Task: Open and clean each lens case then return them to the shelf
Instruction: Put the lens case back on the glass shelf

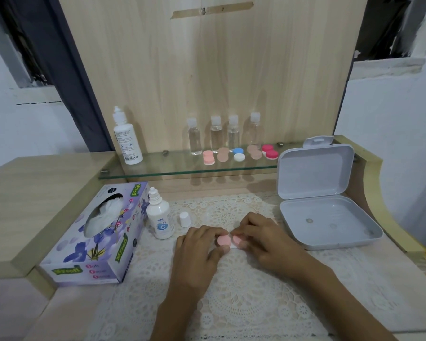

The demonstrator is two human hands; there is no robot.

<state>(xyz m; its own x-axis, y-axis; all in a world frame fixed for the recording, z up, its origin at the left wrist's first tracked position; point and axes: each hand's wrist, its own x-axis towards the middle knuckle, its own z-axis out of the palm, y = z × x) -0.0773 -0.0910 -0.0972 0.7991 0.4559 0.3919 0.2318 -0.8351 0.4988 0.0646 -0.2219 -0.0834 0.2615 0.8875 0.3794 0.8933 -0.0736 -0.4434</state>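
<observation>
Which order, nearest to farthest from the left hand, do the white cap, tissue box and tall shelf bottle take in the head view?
1. White cap, just behind the left hand.
2. Tissue box, far left.
3. Tall bottle, back on the shelf.

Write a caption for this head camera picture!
Left hand and right hand grip a pink lens case over a lace mat.

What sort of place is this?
Probably a home dressing table, for contact lens care: a glass shelf of small bottles and lens cases, a tissue box, and a lace mat where the left hand and right hand hold a pink case.
</observation>
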